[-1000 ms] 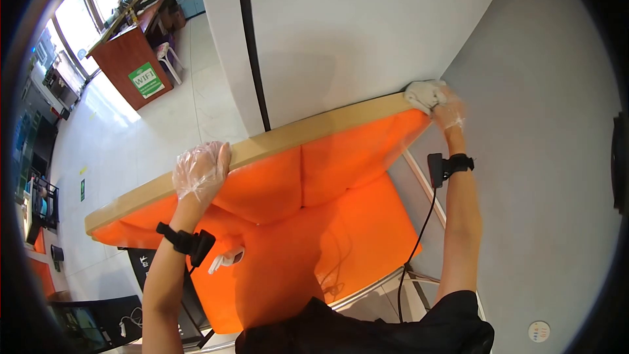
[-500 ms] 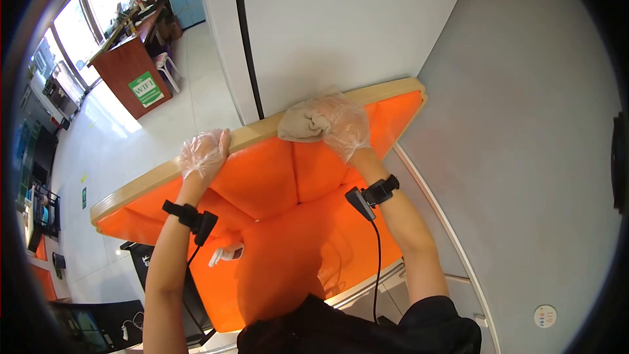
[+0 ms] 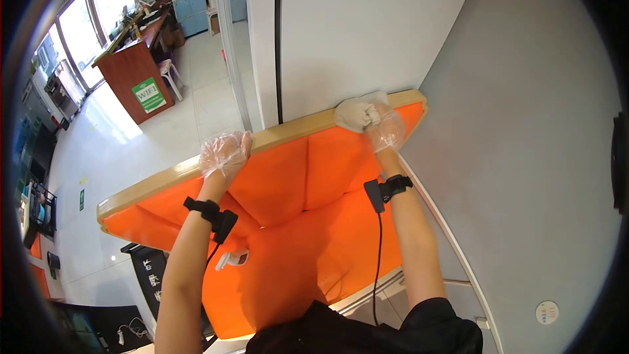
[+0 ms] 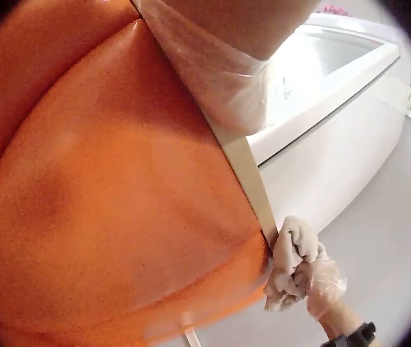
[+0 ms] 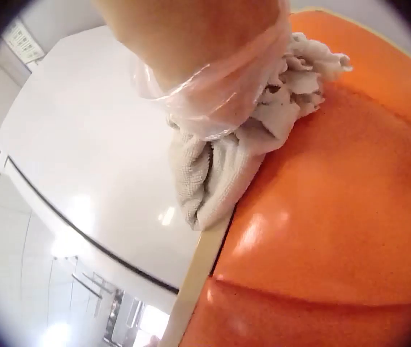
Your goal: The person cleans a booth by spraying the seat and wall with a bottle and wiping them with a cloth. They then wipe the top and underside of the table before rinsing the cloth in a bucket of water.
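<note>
An orange padded bench seat (image 3: pixel 275 177) has a pale wood-coloured top rail (image 3: pixel 288 130) along its backrest. My right hand (image 3: pixel 385 129), in a clear plastic glove, grips a bunched grey-beige cloth (image 3: pixel 356 115) on this rail towards its right end. In the right wrist view the folded cloth (image 5: pixel 216 173) lies over the rail and the upper orange padding. My left hand (image 3: pixel 225 154), also in a clear glove, holds the rail farther left; its fingertips are hidden behind the edge. The left wrist view shows the cloth (image 4: pixel 292 264) bunched under the right hand.
A white spray bottle (image 3: pixel 234 259) lies on the orange seat. Behind the rail stands a white panel (image 3: pixel 354 33), with a grey wall (image 3: pixel 524 144) to the right. A brown counter (image 3: pixel 131 82) with a green WIFI sign is farther off at the left.
My right hand has carried the cloth from the rail's far right end leftward to its middle, then partway back right. The left hand stays on the rail while the head view shifts.
</note>
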The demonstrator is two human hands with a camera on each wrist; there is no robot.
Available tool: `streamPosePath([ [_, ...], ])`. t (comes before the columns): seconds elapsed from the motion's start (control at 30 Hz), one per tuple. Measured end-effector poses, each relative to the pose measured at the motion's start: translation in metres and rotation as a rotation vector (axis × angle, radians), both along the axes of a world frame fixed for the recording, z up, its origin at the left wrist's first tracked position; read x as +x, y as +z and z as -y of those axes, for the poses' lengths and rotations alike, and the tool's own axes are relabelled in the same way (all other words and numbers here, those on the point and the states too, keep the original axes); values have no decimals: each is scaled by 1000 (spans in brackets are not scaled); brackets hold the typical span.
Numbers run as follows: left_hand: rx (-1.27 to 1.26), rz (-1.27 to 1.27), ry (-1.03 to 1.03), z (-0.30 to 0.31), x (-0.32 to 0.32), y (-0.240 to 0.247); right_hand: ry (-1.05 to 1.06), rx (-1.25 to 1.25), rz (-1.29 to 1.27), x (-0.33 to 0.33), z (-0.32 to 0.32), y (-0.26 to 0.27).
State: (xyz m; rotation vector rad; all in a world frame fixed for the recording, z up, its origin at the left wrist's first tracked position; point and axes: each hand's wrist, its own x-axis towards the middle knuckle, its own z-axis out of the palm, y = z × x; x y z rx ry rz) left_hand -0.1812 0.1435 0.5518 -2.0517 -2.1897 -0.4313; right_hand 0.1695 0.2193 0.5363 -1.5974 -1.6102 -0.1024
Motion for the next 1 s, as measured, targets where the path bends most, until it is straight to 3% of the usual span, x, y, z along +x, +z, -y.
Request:
streamPosePath([
  [0.1,-54,-22,-6,3,5,12,24,33,2,-29,34,9],
  [0.17,-95,-17,-28,6,3,14,309,-306,-915,-64,81,39],
  [0.2,-1,18,-83,6,2,10,305,-301,-912,-69,90,42],
  [0.27,90,51,-137,9,-5,1,130,-765,-945,-79,108,43],
  [0.3,127,227,-229,13,-7,2,168,-632,-1166,-80,106,9],
  [0.33,167,406,-321,17,-8,4,173,-628,-1162,-87,119,4],
  [0.4,332,472,-474,43,2,-2,164,-554,-1246,-101,146,0],
  [0.43,230,534,-543,62,13,4,253,-585,-1244,-109,168,19],
  [0.5,331,601,-788,81,40,-3,322,-569,-1245,-118,189,25],
  [0.57,185,876,-797,101,68,-3,401,-560,-1236,-118,201,28],
  [0.6,-26,1122,-776,112,76,3,609,-541,-1380,-117,205,30],
  [0.63,-11,1005,-731,114,83,2,827,-518,-1522,-117,207,31],
  [0.67,3,884,-682,115,88,1,884,-572,-1504,-113,211,35],
  [0.77,19,893,-635,124,94,14,1085,-609,-1401,-106,217,58],
  [0.8,35,933,-648,125,98,17,1079,-663,-1263,-102,222,67],
  [0.93,266,883,-653,108,108,23,1063,-599,-1203,-90,208,57],
  [1.0,263,766,-599,87,122,46,980,-363,-1117,-74,193,63],
])
